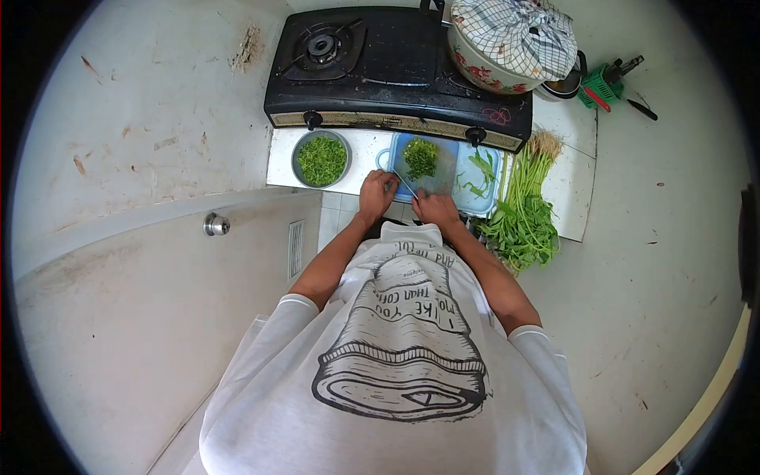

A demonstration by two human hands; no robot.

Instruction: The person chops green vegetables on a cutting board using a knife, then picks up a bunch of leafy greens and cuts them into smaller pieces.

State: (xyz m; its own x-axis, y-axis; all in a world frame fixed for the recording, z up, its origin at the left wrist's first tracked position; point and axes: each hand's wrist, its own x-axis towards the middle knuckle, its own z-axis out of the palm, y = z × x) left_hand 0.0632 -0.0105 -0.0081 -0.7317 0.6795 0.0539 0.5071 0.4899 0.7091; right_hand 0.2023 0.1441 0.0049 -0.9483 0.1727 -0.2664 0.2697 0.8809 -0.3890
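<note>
My right hand (435,207) is closed round the handle of a knife (406,184), its blade slanting up and left over a blue cutting board (447,162). Beside the blade's tip, my left hand (378,192) has its fingers curled together at the board's left edge; whatever they hold is too small to make out. A heap of chopped greens (420,157) lies on the board, above both hands. Left of the board stands a round grey bowl (296,169) filled with chopped greens (322,161). A few loose leaves (480,168) lie on the board's right side.
A black gas stove (396,103) spans the back of the counter, bearing a floral pot (491,73) topped with checked cloth. Long-stemmed leafy greens (522,198) lie at the right. Beyond are a green basket (598,83) and a black-handled knife (642,109).
</note>
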